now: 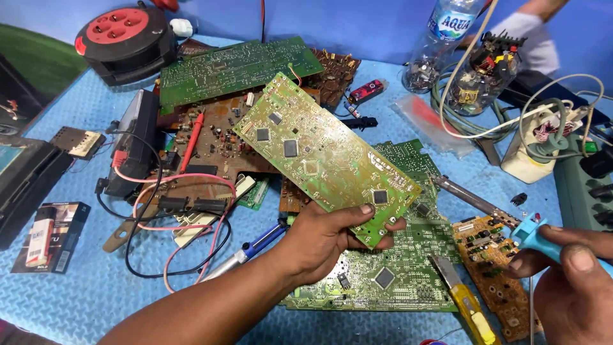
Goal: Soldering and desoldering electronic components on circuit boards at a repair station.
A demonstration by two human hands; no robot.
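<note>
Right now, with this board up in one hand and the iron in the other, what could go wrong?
The left hand pinches the green circuit board by one corner only, so it could tip or slip onto the boards beneath. The soldering iron in the right hand reaches over the cluttered mat; its tip might touch a cable or the yellow utility knife nearby.

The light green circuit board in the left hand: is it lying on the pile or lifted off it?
Lifted. The left hand grips the light green circuit board by its near corner, tilted above the other boards.
</note>
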